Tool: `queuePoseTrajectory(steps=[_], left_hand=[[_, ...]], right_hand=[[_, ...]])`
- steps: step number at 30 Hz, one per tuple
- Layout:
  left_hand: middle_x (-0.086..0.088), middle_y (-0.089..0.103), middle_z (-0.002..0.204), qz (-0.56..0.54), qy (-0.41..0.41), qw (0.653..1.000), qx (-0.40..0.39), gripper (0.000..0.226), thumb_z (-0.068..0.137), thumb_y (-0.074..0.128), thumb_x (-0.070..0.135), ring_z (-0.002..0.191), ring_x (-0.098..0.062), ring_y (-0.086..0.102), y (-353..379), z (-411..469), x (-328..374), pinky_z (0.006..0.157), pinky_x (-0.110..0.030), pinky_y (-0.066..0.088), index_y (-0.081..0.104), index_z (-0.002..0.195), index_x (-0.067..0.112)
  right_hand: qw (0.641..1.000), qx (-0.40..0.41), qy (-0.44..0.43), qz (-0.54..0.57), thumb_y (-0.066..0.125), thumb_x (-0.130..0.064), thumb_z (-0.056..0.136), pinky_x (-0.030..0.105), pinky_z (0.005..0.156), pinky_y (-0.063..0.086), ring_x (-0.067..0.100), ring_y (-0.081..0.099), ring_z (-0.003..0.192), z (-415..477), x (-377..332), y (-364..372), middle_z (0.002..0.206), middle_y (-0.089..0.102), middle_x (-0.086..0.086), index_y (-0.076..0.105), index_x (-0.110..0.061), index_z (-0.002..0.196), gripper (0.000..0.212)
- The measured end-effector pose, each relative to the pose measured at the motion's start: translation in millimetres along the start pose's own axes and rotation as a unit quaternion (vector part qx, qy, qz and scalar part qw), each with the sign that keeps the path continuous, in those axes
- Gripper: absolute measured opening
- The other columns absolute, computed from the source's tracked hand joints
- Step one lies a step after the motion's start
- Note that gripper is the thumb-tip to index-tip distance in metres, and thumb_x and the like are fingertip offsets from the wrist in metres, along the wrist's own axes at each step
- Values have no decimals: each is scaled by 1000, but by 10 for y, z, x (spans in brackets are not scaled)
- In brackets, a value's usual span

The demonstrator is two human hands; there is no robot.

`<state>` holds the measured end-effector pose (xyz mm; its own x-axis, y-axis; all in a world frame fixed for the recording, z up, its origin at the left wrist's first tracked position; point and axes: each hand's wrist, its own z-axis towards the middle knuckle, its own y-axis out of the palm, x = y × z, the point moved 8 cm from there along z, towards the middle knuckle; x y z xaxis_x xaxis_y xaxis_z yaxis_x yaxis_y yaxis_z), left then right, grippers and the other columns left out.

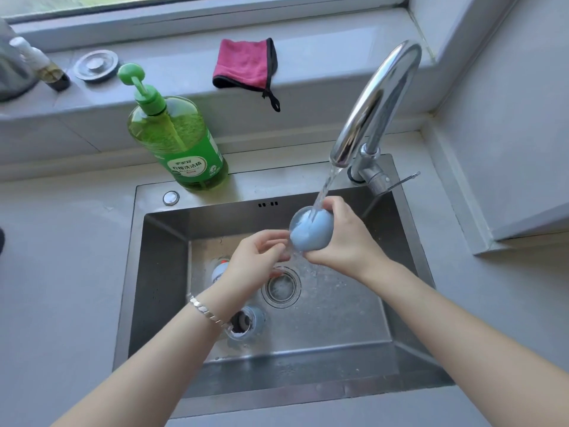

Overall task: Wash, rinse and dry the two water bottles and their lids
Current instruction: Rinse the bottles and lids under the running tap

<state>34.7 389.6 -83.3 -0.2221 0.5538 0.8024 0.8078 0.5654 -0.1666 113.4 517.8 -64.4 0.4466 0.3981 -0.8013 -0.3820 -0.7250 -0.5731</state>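
While rinsing under the running tap (375, 100), grips the blue lid (311, 234) in the right hand (345, 241) and pinches its clear rim with the left hand (255, 260), above the sink (338, 318).

your sink (160, 272) is set in the counter, faucet (378, 100) at its back right corner, soap dispenser (181, 140) on the back rim toward the left. on the sill (323, 57) behind: cloth (244, 64) in the middle, metal disc (96, 65) off to its left. your right hand (348, 241) has the bottle (311, 231) under the spout, left hand (255, 260) just left of it. down in the basin, drain (280, 286) in the middle, one small part (219, 270) left of it, another (249, 320) in front, both partly under your left wrist
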Motion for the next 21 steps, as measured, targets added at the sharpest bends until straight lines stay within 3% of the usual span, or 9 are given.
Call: queuePoseTrajectory(steps=[2, 6, 9, 12, 16, 19, 21], left_hand=[[-6, 66, 106, -24, -17, 1000, 11, 26, 94, 50, 5, 83, -12, 64, -122, -68, -86, 66, -21, 54, 59, 117, 11], [-13, 66, 105, -148, -39, 988, 16, 32, 89, 60, 13, 85, -25, 69, -191, -172, -151, 69, -30, 59, 54, 120, 16], [-13, 68, 101, -151, -32, 988, -3, 36, 85, 64, 22, 79, -25, 71, -76, -146, -69, 69, -34, 60, 52, 120, 19], [-8, 68, 98, -95, -26, 995, -6, 40, 82, 68, 29, 75, -19, 69, 98, -66, -7, 71, -36, 59, 51, 116, 20], [-6, 59, 107, -63, 11, 998, 2, 44, 72, 78, 12, 81, -17, 63, 276, 84, 132, 64, -28, 57, 49, 101, 28], [-4, 55, 112, 2, 56, 998, -20, 62, 63, 80, 2, 91, -19, 61, 420, 168, 257, 72, -31, 56, 46, 111, 24], [-4, 53, 116, 49, 71, 996, -36, 74, 57, 81, 6, 99, -20, 60, 480, 193, 282, 80, -33, 56, 45, 117, 27]], right_hand=[[999, -25, -34, -12, 77, -7, 62, 6, 72, 33, 16, 49, 104, 60, -100, 107, 112, 45, -1, 47, -10, 121, 67], [989, -58, -122, -54, 74, -2, 62, 16, 99, 31, 21, 48, 118, 25, -319, 322, 125, 50, 8, 52, -7, 126, 68], [983, -40, -175, -47, 78, -1, 62, 18, 103, 29, 24, 48, 119, -87, -362, 307, 126, 53, 14, 52, 0, 125, 68], [987, -53, -151, -6, 78, -10, 66, 3, 100, 25, 5, 39, 121, -203, -251, 162, 133, 45, 6, 44, -8, 133, 75], [997, -31, -58, 25, 80, -8, 66, 1, 87, 33, -4, 47, 100, -355, 152, -170, 127, 39, -5, 34, -30, 130, 82], [1000, 18, 19, 7, 76, -2, 71, -2, 80, 32, -1, 48, 94, -475, 498, -397, 117, 49, 1, 45, -24, 126, 68], [999, 23, 49, -2, 72, 0, 74, -1, 77, 34, 6, 50, 92, -536, 633, -464, 110, 56, 3, 53, -17, 121, 53]])
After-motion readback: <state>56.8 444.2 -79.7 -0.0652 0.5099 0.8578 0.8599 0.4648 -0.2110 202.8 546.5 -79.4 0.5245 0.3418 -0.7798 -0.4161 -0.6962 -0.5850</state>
